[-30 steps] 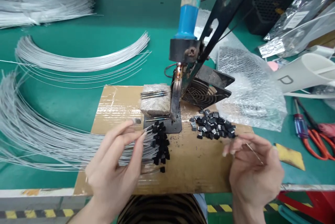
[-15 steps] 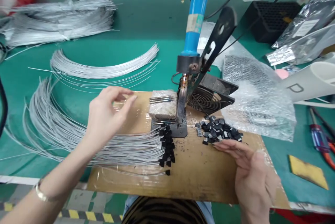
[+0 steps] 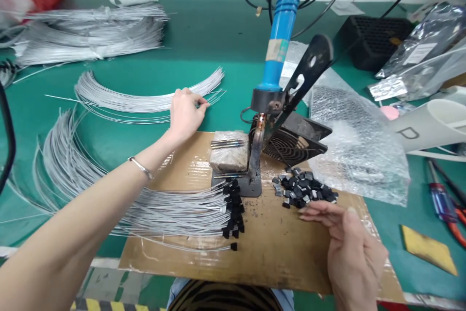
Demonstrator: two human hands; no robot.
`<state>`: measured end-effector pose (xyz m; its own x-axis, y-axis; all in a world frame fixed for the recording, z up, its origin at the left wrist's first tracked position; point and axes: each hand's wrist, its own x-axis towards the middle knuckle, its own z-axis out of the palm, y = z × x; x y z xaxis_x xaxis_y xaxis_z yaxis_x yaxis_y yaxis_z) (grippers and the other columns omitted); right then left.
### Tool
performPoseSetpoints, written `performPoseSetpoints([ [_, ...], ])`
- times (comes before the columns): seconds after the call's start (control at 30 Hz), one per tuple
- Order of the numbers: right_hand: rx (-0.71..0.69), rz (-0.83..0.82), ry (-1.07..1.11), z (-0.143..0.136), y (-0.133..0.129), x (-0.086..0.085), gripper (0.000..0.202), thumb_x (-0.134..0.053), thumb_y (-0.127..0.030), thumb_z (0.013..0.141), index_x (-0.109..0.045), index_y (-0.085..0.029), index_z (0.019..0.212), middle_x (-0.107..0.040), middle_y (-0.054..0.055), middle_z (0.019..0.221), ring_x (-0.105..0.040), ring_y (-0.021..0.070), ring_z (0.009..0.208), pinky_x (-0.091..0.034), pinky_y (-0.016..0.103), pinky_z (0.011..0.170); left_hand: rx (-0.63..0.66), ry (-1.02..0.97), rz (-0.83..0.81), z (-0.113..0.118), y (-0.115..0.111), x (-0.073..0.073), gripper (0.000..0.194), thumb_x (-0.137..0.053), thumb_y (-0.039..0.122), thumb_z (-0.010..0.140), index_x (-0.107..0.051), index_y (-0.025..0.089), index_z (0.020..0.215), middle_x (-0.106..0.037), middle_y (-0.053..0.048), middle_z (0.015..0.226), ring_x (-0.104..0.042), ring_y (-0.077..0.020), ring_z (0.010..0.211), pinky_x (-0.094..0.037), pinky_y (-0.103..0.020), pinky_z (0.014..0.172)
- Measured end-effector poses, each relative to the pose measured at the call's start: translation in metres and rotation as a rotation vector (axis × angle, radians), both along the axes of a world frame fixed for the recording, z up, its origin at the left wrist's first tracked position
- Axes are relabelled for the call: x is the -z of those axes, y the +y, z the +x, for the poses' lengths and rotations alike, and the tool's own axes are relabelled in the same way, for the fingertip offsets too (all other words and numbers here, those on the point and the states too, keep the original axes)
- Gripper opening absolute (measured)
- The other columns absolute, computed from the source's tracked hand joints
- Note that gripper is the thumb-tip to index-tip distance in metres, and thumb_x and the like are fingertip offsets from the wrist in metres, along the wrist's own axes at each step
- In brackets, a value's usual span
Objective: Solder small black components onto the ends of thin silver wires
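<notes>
My left hand (image 3: 187, 111) is at the near side of a curved bundle of thin white wires (image 3: 127, 100), thumb and forefinger pinched at the loose wires' right end. My right hand (image 3: 349, 243) rests palm inward with fingers apart, holding nothing, beside a pile of small black connectors (image 3: 306, 187). Wires with black connectors on their ends (image 3: 233, 209) lie across the brown board (image 3: 276, 248). A blue-handled soldering iron (image 3: 278, 54) stands tip down in a black bracket, by a wrapped block (image 3: 228, 155) with thin metal rods on it.
A small black fan (image 3: 294, 141) stands behind the connector pile. Bubble wrap (image 3: 353, 141), a screwdriver (image 3: 442, 202) and a yellow sponge (image 3: 428, 249) lie to the right. Another tied wire bundle (image 3: 91, 34) is at the back left.
My left hand has moved away from me and to the right, from above the board to the loose wires, and its fingers have closed. My right hand has hardly moved.
</notes>
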<state>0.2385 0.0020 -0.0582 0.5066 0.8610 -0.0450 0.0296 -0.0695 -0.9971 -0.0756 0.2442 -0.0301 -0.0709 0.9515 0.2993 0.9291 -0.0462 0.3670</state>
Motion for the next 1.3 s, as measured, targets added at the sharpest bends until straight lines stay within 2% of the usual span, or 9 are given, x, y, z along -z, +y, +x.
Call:
performPoseSetpoints([
  [0.17, 0.006, -0.074, -0.055, 0.001, -0.003, 0.0, 0.05, -0.056, -0.056, 0.104, -0.078, -0.014, 0.09, -0.081, 0.01, 0.087, -0.077, 0.0226, 0.075, -0.06, 0.037, 0.074, 0.005, 0.026, -0.003, 0.014, 0.009, 0.007, 0.01, -0.064, 0.019, 0.092, -0.071, 0.015, 0.089, -0.066, -0.018, 0.109, -0.057, -0.0406, 0.12, -0.044, -0.056, 0.108],
  [0.33, 0.021, -0.118, -0.073, -0.001, -0.002, -0.001, 0.049, -0.061, -0.059, 0.101, -0.079, -0.015, 0.09, -0.081, 0.009, 0.086, -0.076, 0.023, 0.074, -0.06, 0.037, 0.076, 0.032, 0.074, -0.007, 0.015, 0.009, 0.008, 0.014, -0.057, 0.016, 0.093, -0.07, 0.015, 0.09, -0.066, -0.019, 0.112, -0.058, -0.0413, 0.121, -0.045, -0.056, 0.106],
  [0.53, -0.012, -0.156, -0.129, 0.0, -0.002, -0.002, 0.052, -0.058, -0.062, 0.101, -0.08, -0.016, 0.088, -0.081, 0.008, 0.083, -0.075, 0.0234, 0.077, -0.058, 0.037, 0.08, 0.016, 0.082, 0.021, 0.016, 0.01, 0.007, 0.014, -0.056, 0.02, 0.096, -0.069, 0.017, 0.091, -0.065, -0.019, 0.115, -0.054, -0.0428, 0.123, -0.043, -0.057, 0.105],
  [0.77, 0.002, -0.167, -0.197, 0.0, 0.0, -0.004, 0.051, -0.063, -0.063, 0.098, -0.082, -0.018, 0.084, -0.081, 0.006, 0.079, -0.075, 0.0209, 0.074, -0.058, 0.031, 0.076, 0.01, 0.073, 0.028, 0.017, 0.013, 0.008, 0.013, -0.057, 0.019, 0.095, -0.068, 0.018, 0.09, -0.066, -0.017, 0.113, -0.055, -0.0403, 0.123, -0.043, -0.053, 0.106],
  [0.87, 0.007, -0.158, -0.219, 0.0, 0.0, -0.004, 0.052, -0.065, -0.065, 0.096, -0.083, -0.018, 0.082, -0.081, 0.006, 0.077, -0.076, 0.022, 0.072, -0.059, 0.032, 0.075, -0.004, 0.065, 0.034, 0.016, 0.015, 0.01, 0.015, -0.056, 0.023, 0.096, -0.069, 0.018, 0.091, -0.066, -0.018, 0.114, -0.054, -0.0415, 0.123, -0.043, -0.055, 0.106],
  [1.0, 0.008, -0.153, -0.258, 0.0, 0.002, -0.005, 0.052, -0.065, -0.066, 0.094, -0.083, -0.018, 0.082, -0.081, 0.007, 0.076, -0.076, 0.0242, 0.072, -0.06, 0.035, 0.074, -0.004, 0.048, 0.017, 0.016, 0.018, 0.015, 0.014, -0.055, 0.018, 0.095, -0.068, 0.018, 0.089, -0.068, -0.017, 0.108, -0.058, -0.039, 0.119, -0.044, -0.052, 0.107],
  [1.17, 0.011, -0.168, -0.264, 0.0, 0.001, -0.006, 0.051, -0.065, -0.065, 0.095, -0.083, -0.02, 0.08, -0.081, 0.006, 0.075, -0.076, 0.0222, 0.072, -0.059, 0.031, 0.074, 0.004, 0.039, 0.022, 0.015, 0.017, 0.015, 0.015, -0.055, 0.017, 0.096, -0.069, 0.018, 0.09, -0.068, -0.017, 0.11, -0.056, -0.0402, 0.124, -0.043, -0.054, 0.11],
  [1.23, 0.009, -0.171, -0.263, 0.0, 0.001, -0.006, 0.051, -0.065, -0.065, 0.094, -0.083, -0.02, 0.081, -0.082, 0.005, 0.076, -0.076, 0.0217, 0.072, -0.059, 0.031, 0.074, -0.003, 0.032, 0.025, 0.013, 0.015, 0.014, 0.015, -0.057, 0.019, 0.098, -0.07, 0.017, 0.092, -0.069, -0.017, 0.112, -0.058, -0.038, 0.125, -0.043, -0.053, 0.111],
  [1.3, 0.011, -0.18, -0.271, 0.001, 0.001, -0.005, 0.051, -0.066, -0.066, 0.094, -0.083, -0.02, 0.081, -0.082, 0.005, 0.076, -0.077, 0.0218, 0.072, -0.059, 0.031, 0.075, -0.009, 0.021, 0.018, 0.01, 0.014, 0.012, 0.014, -0.061, 0.025, 0.101, -0.071, 0.016, 0.102, -0.07, -0.014, 0.118, -0.062, -0.0325, 0.122, -0.049, -0.052, 0.109],
])
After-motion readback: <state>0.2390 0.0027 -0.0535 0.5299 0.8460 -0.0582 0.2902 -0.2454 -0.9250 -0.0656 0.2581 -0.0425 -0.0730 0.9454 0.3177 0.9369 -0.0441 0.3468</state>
